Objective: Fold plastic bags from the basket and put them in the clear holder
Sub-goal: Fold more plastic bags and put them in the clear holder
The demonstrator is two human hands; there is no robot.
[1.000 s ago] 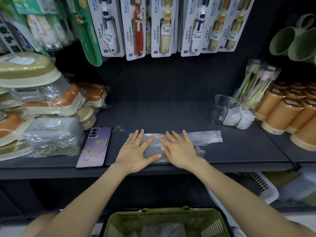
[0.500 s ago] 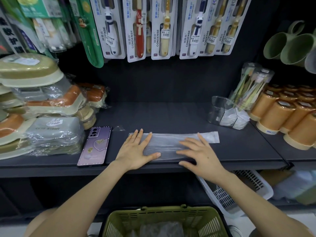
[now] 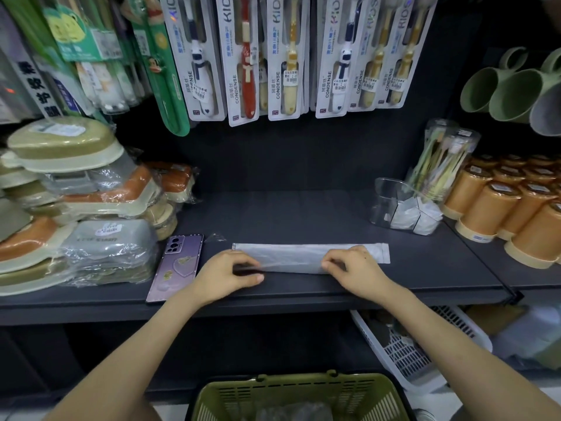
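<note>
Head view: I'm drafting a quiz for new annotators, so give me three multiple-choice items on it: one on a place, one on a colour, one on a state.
1. Where does the phone lie on the shelf, relative to the plastic bag?
A. Left of it
B. Right of it
C. On top of it

2. What colour is the basket at the bottom edge of the view?
A. Red
B. Olive green
C. Blue

3. How do the left hand and the right hand meet the plastic bag?
A. Both lie flat on it
B. Only the right hand touches it
C. Both pinch its near edge with curled fingers

Answers:
1 A: the phone lies beyond the plastic bag's left end.
2 B: its slatted rim is olive green.
3 C: each hand's fingers curl at the near edge.
</note>
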